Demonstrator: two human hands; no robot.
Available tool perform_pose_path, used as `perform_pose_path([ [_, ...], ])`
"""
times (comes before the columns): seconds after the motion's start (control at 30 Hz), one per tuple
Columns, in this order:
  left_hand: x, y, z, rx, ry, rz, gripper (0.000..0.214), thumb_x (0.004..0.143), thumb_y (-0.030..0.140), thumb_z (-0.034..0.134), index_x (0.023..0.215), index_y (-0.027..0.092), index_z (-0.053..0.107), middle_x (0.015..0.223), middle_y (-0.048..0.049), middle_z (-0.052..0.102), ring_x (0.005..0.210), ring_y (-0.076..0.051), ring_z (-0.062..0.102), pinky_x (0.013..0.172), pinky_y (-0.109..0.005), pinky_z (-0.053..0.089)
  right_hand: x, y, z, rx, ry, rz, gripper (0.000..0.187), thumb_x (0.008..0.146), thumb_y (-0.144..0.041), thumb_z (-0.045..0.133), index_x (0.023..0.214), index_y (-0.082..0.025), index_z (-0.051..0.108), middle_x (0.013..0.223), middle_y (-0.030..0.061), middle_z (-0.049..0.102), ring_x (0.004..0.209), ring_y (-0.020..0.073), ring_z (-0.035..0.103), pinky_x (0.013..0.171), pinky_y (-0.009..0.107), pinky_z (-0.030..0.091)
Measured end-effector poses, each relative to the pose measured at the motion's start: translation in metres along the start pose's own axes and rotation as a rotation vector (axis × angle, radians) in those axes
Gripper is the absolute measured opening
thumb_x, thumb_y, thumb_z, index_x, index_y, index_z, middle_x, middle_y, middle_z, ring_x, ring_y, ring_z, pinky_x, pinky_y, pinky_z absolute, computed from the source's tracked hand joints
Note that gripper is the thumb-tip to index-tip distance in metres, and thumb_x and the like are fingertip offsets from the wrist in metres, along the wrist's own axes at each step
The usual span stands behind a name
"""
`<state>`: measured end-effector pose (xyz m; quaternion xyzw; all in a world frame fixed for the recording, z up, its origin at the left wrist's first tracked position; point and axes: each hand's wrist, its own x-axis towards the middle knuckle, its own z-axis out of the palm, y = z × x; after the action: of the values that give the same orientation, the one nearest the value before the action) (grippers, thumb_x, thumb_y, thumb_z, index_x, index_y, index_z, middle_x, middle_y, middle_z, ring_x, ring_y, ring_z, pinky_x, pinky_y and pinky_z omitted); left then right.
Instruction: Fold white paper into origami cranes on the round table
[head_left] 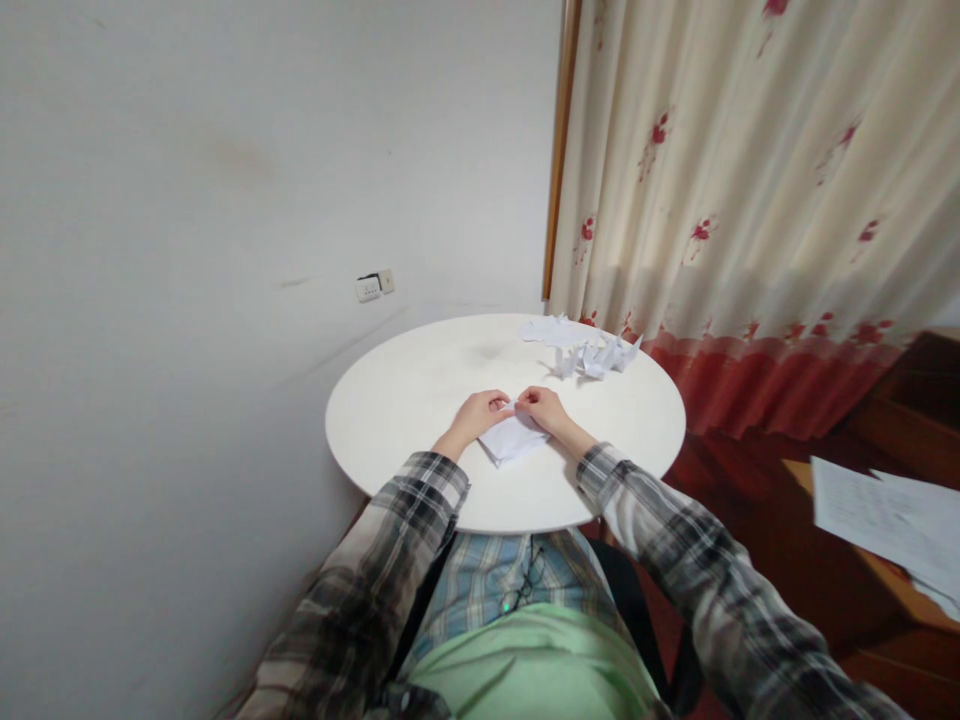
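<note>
A folded white sheet of paper point(514, 440) lies on the round white table point(397, 430), close to its near side. My left hand point(481, 411) pinches the paper's far edge from the left. From the right, my right hand point(544, 408) pinches that same edge, its fingertips very near those of the left. The fingers of both hands are closed, and they partly cover the top of the sheet. Farther back on the right stand several folded paper figures point(596, 358) in a cluster, with pointed tips like paper cranes.
Behind the figures, flat white paper point(546, 329) lies by the table's far edge. A wall with a socket point(368, 289) is at the left, and a flowered curtain point(712, 200) hangs behind. Printed sheets point(885, 515) rest on a wooden surface at the right.
</note>
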<state>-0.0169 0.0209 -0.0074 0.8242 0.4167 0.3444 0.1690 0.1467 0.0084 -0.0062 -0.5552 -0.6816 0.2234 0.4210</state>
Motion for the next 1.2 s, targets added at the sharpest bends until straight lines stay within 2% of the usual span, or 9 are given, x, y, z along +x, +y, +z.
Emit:
perform_pose_path([
  [0.1,-0.004,0.008,-0.002,0.246,0.056,0.159,0.026,0.073,0.025,0.059,0.098,0.016,0.061,0.092,-0.0053,0.061,0.086,-0.017,0.053,0.079,-0.029,0.042,-0.002,-0.002,-0.004,-0.131,0.061,0.051,0.01,0.065,-0.018,0.057,0.07,-0.015,0.064,0.071,0.0031,0.065,0.065,0.0116,0.055,0.06,0.02,0.038],
  [0.2,-0.006,0.018,-0.001,0.409,-0.042,0.291,0.021,0.078,0.017,0.051,0.096,0.018,0.062,0.096,-0.0056,0.061,0.093,-0.017,0.052,0.084,-0.03,0.041,-0.004,-0.005,-0.008,-0.208,0.071,0.101,0.012,0.066,-0.02,0.055,0.071,-0.016,0.065,0.073,0.004,0.066,0.066,0.0122,0.056,0.059,0.02,0.038],
  [0.3,-0.005,0.024,0.003,0.484,-0.102,0.353,0.026,0.08,0.012,0.046,0.098,0.019,0.063,0.098,-0.0051,0.062,0.094,-0.017,0.051,0.084,-0.028,0.041,-0.004,-0.007,-0.012,-0.238,0.066,0.135,0.014,0.067,-0.021,0.054,0.072,-0.016,0.066,0.075,0.0046,0.067,0.067,0.0124,0.057,0.059,0.02,0.038],
  [0.53,-0.003,0.023,0.008,0.481,-0.146,0.338,0.029,0.078,0.008,0.046,0.097,0.02,0.065,0.101,-0.0038,0.064,0.095,-0.016,0.053,0.085,-0.027,0.041,0.002,-0.001,-0.016,-0.294,0.005,0.12,0.016,0.068,-0.022,0.055,0.072,-0.015,0.069,0.075,0.0055,0.068,0.068,0.0133,0.058,0.059,0.02,0.037],
  [0.93,-0.004,0.027,0.009,0.487,-0.15,0.335,0.029,0.077,0.006,0.047,0.095,0.018,0.065,0.095,-0.003,0.067,0.09,-0.016,0.054,0.081,-0.026,0.043,0.003,-0.004,-0.022,-0.395,0.044,0.197,0.022,0.07,-0.022,0.051,0.08,-0.016,0.07,0.083,0.0071,0.068,0.074,0.0158,0.059,0.059,0.021,0.036],
  [1.2,-0.004,0.028,0.008,0.437,-0.148,0.348,0.031,0.075,0.004,0.047,0.092,0.019,0.067,0.095,-0.0029,0.067,0.089,-0.016,0.055,0.081,-0.026,0.043,0.009,0.007,-0.019,-0.371,0.127,0.204,0.022,0.07,-0.022,0.05,0.079,-0.014,0.069,0.081,0.0074,0.068,0.073,0.0144,0.059,0.059,0.02,0.036],
])
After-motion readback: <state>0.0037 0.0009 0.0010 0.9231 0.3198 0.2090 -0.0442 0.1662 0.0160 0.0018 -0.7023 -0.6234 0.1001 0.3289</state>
